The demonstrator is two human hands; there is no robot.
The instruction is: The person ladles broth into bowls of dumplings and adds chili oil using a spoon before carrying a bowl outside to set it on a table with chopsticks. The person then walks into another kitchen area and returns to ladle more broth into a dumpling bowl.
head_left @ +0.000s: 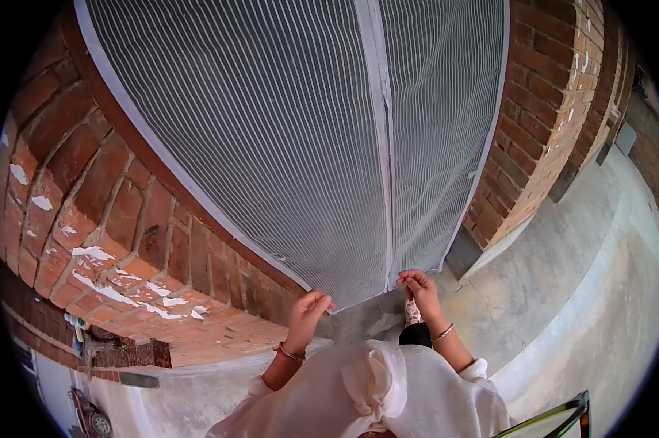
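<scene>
A striped mesh door curtain (271,131) hangs in a brick doorway, with pale edging and a pale strip down its middle. My left hand (309,312) is at the curtain's lower left corner, fingers pressed together in a pinch; what lies between them is too small to make out. Near the bottom edge, right of the middle strip, is my right hand (422,289). Its fingers are curled together, and anything between them is hidden. Both wrists wear bangles.
Brick walls (161,241) (530,109) flank the curtain. Below lies a grey concrete floor (504,306). One patterned shoe (412,312) shows beneath my right hand. A dark red vehicle (92,417) stands at the lower left, and a green-and-black frame (556,420) at the lower right.
</scene>
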